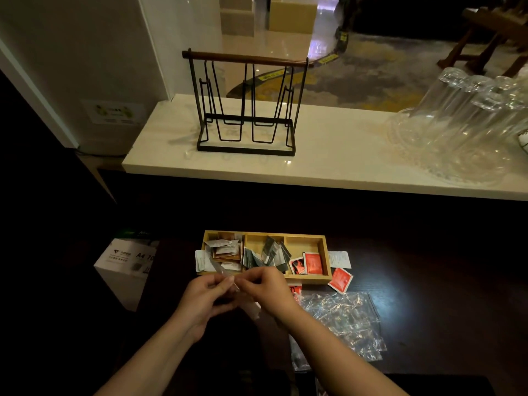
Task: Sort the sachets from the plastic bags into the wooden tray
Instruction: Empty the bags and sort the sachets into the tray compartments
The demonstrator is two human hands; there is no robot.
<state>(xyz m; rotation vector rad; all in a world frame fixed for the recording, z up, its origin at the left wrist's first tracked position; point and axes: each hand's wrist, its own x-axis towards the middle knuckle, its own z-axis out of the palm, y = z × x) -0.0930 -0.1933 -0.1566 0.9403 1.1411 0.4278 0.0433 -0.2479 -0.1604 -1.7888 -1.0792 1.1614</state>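
Note:
A wooden tray [327, 252] with three compartments lies on the dark table. Its left compartment holds white and brown sachets [225, 250], the middle one grey sachets [268, 254], the right one red sachets [313, 262]. Another red sachet [340, 280] and a white sachet [340, 258] lie outside the tray's right end. Just in front of the tray my left hand [204, 298] and my right hand [270, 287] both pinch a small clear plastic bag [228, 281] between them. Empty clear bags [343, 318] lie crumpled at the right.
A white box of A4 paper [125, 267] stands left of the table. Behind, a pale stone counter [328, 164] carries a black wire rack [245, 110] and upturned glasses on a glass dish [468, 124].

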